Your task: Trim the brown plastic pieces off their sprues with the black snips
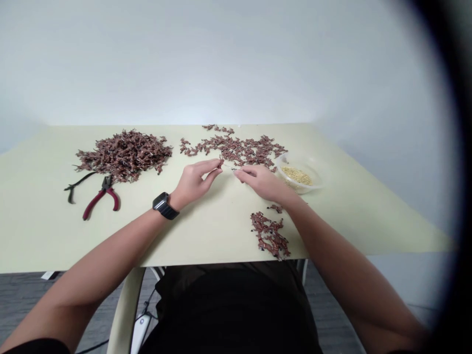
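Brown figure [221,162], tiny and bumpy, is sitting between the fingertips of the left hand [195,179], which is pinching it above the smooth, pale surface [206,231]. The right hand [261,181] is pinching a thin stick [229,167], maybe metal, but it is too small to tell. More brown figures [276,209] are making a big spiky pile [125,152], a loose patch [254,149] and a little heap [271,235]. A round, see-through bowl [309,166] is holding tiny yellow bits [297,175].
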Demonstrator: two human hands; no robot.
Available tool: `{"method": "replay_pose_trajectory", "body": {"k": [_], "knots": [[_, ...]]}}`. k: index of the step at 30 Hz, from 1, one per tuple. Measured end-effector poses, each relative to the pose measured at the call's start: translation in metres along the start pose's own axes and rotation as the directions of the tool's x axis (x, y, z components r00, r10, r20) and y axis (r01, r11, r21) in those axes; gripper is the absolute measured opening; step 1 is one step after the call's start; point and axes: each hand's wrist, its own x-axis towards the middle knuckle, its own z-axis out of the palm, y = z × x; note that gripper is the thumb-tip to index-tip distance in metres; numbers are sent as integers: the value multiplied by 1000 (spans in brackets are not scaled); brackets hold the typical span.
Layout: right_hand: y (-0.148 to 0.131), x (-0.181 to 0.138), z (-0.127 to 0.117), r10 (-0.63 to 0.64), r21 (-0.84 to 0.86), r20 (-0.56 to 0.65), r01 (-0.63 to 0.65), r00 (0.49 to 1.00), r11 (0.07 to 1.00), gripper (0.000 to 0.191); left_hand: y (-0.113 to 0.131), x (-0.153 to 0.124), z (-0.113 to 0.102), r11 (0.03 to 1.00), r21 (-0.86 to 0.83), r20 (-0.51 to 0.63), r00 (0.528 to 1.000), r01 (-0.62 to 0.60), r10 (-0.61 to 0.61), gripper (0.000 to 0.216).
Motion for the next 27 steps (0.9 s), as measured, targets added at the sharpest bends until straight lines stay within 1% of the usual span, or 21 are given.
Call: {"method": "replay_pose_trajectory", "body": {"k": [1,3,5,8,10,13,23,27], "knots": [[0,0,1,-22,-70,-79,17,997,997,45,2,0,1,995,-66,1,997,80,-80,34],[0,0,2,-52,-185,-175,20,983,982,41,5,0,1,952,-218,59,977,215,-207,39],[1,0,3,-94,-262,-200,39,975,964,37,5,1,-1,892,-345,134,956,292,-261,42],[3,1,4,-188,-336,-196,114,963,935,32,5,3,-2,825,-440,204,934,354,-292,43],[5,1,4,-224,-368,-190,142,956,919,30,6,3,-2,802,-464,234,925,376,-299,43],[7,0,4,-227,-393,-177,143,958,909,29,8,2,-2,790,-481,253,922,381,-292,42],[9,0,4,-282,-439,-176,181,943,880,30,8,2,-2,784,-491,262,923,379,-282,41],[8,0,3,-282,-430,-174,185,944,884,29,8,2,-2,789,-487,259,924,375,-280,41]]}}
